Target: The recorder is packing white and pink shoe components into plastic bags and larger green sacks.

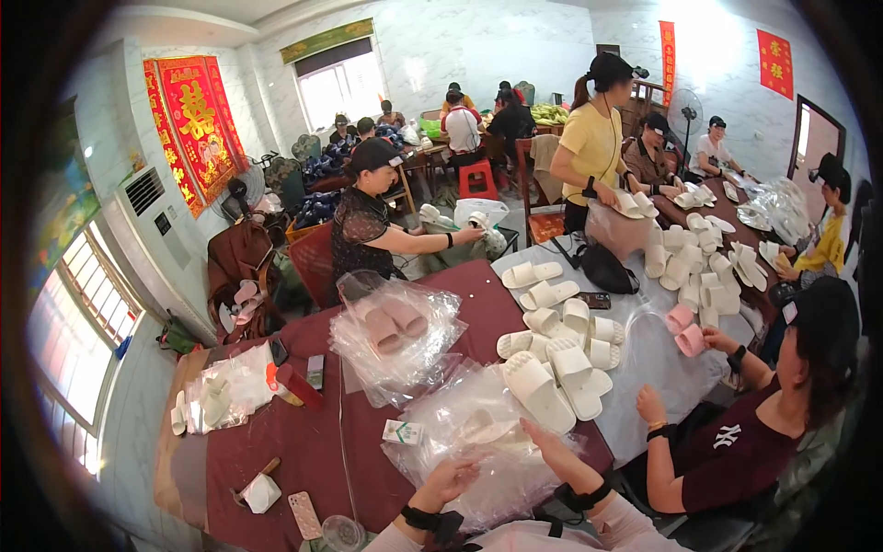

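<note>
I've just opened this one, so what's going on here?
The camera wearer's left hand and right hand are spread apart over clear plastic bags on a table; a pale slipper shows among them. Whether the left hand grips any plastic is hard to tell. Just beyond lies a pile of cream slippers. To the right, a co-worker in a dark top has a hand at pink slippers. A standing person in yellow handles more cream slippers across the way.

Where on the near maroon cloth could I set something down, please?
There is bare maroon cloth between the dark red box and the pale phone, and nearly bare cloth between the far bag pile and the white slippers. Between the left hand and right hand, clear bags crowd it.
</note>
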